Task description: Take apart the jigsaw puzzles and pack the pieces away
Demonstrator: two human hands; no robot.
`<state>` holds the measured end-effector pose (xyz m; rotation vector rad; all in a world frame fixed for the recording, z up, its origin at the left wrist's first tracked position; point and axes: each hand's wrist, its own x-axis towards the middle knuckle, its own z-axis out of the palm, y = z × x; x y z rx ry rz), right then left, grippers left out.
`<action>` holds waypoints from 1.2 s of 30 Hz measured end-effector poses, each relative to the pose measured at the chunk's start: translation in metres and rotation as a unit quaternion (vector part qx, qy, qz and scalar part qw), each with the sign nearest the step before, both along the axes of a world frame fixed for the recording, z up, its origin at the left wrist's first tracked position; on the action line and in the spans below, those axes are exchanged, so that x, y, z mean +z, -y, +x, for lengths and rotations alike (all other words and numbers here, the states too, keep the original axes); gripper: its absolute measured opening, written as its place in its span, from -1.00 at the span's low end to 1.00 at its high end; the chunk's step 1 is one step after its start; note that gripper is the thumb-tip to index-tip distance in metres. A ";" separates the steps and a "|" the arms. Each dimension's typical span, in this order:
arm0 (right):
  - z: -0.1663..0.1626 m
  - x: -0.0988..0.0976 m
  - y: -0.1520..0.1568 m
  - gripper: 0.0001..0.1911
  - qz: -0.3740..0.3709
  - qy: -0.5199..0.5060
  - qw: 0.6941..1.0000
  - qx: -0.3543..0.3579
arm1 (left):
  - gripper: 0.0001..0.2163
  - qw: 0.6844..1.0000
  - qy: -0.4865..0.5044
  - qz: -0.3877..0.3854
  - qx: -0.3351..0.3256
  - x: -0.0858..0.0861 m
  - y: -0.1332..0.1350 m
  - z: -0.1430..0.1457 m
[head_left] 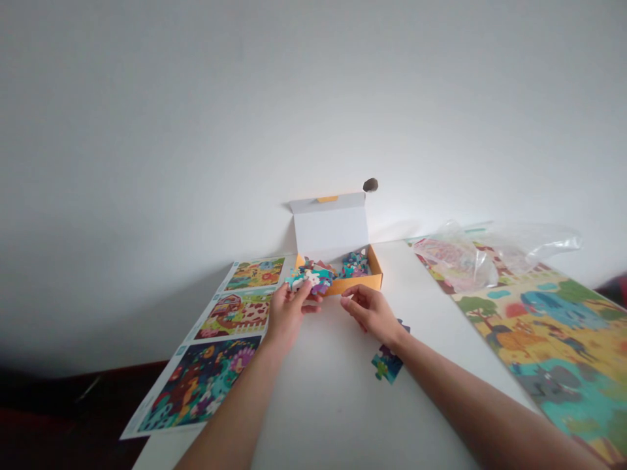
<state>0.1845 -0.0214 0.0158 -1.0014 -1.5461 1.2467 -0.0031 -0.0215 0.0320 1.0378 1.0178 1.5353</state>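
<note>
My left hand (289,316) is closed around a bunch of jigsaw puzzle pieces (313,277), turquoise, white and purple, held at the front left of an orange cardboard box (360,284). More puzzle pieces (353,264) lie inside the box, whose white lid (332,230) stands raised against the wall. Just in front of the box, my right hand (369,312) has its fingers curled and its thumb close to the index finger. Whatever may be between those fingertips is too small to make out. Some dark puzzle pieces (386,365) lie on the table, partly hidden by my right wrist.
A sheet with three printed pictures (230,320) lies at the left edge of the white table (313,411). On the right are colourful animal pictures (548,352), with a clear plastic bag (470,261) over their far end. A white wall (313,98) rises behind the box.
</note>
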 end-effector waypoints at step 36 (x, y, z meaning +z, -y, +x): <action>0.000 -0.001 0.001 -0.79 0.034 0.018 0.999 0.030 | -0.53 0.972 -0.200 0.070 0.105 -0.015 -0.014 -0.025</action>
